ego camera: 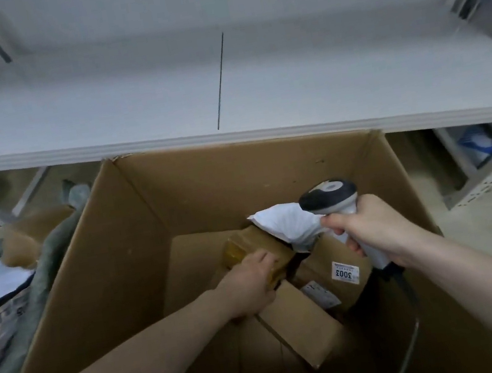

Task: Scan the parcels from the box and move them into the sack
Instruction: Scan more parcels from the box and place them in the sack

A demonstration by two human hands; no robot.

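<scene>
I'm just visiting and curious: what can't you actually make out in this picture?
- Head view: the left hand covers the taped parcel; any label is hidden.
- The label by the scanner: small print unreadable.
- The sack: cut off by the box, blurred.

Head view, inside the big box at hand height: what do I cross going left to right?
left hand gripping the taped brown parcel → white poly mailer → parcel with the 3003 label → right hand holding the scanner → right wall of the cardboard box.
</scene>
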